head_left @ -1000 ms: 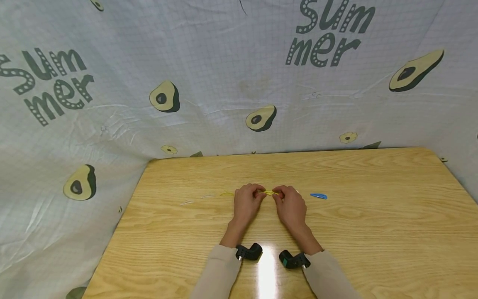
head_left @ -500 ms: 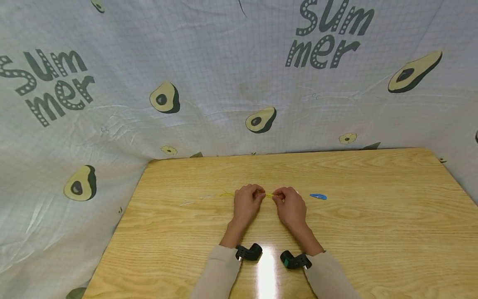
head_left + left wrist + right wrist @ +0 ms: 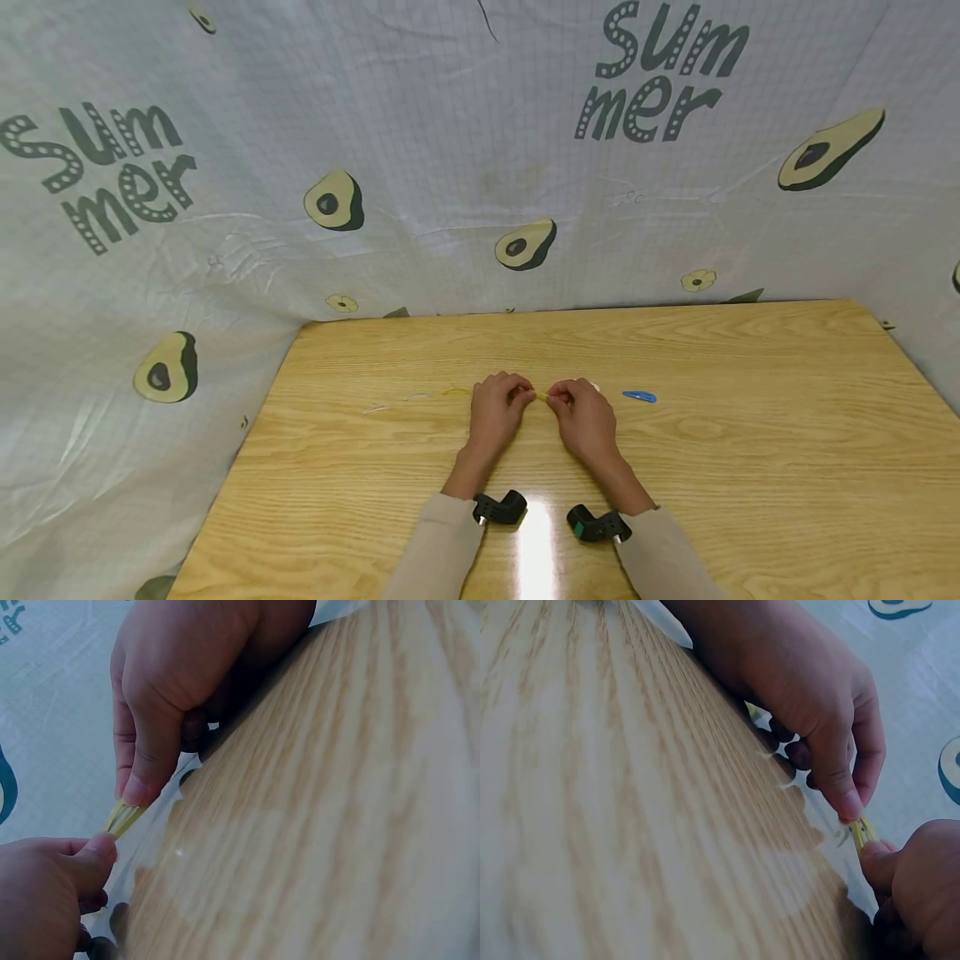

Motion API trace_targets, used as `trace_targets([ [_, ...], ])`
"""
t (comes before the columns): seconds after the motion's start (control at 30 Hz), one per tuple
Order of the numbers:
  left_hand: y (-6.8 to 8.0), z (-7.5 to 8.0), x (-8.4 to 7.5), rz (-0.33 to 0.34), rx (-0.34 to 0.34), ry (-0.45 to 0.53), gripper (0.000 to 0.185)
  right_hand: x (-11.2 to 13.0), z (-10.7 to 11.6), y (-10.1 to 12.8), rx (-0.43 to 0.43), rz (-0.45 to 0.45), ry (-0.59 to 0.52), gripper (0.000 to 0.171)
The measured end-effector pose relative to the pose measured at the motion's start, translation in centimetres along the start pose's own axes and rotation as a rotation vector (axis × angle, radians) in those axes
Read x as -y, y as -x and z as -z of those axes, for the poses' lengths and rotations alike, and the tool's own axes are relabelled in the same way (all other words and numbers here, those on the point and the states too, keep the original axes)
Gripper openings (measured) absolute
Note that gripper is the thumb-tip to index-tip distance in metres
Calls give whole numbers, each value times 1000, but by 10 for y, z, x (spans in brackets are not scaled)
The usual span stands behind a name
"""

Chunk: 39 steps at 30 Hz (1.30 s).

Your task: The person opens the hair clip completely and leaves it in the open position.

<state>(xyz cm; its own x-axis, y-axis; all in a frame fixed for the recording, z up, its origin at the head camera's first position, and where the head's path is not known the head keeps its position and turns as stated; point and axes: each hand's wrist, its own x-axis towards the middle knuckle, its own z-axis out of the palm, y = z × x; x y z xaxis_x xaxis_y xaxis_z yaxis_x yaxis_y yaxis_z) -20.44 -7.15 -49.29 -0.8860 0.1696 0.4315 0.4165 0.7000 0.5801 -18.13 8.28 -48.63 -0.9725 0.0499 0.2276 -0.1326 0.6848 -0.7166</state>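
Btwn L/R fingers (image 3: 137, 790), yellow clip (image 3: 121, 819), ends hidden.

Left "summer" print (image 3: 105, 158), right "summer" print (image 3: 656, 82), both on a pale hanging sheet (image 3: 450, 150)

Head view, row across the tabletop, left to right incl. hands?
First white piece → second white piece → loose yellow piece → left hand → held yellow clip → right hand → blue clip

Tabletop (image 3: 750, 467) showed glossy wood grain | far backdrop (image 3: 435, 125) looked creased, cloth-like | sleeves (image 3: 442, 542) were matt cloth | yellow clip (image 3: 862, 831) looked smooth, perhaps plastic
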Motion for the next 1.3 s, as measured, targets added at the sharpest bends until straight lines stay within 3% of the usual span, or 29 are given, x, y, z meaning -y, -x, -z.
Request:
trace_targets([
  [0.3,1,1,0,9,-72,92,9,1,0,1,-28,23,-74,6],
  [0.53,2,0,1,28,-80,116,8,0,0,0,-5,-7,-118,6],
  [0.77,4,-1,3,-18,-109,169,7,-2,0,2,10,4,-179,10],
  [1.1,7,1,3,-67,-147,334,5,-4,-1,8,-107,116,-363,13],
  [1.3,12,3,2,-73,-150,399,6,0,1,13,-139,96,-399,11],
])
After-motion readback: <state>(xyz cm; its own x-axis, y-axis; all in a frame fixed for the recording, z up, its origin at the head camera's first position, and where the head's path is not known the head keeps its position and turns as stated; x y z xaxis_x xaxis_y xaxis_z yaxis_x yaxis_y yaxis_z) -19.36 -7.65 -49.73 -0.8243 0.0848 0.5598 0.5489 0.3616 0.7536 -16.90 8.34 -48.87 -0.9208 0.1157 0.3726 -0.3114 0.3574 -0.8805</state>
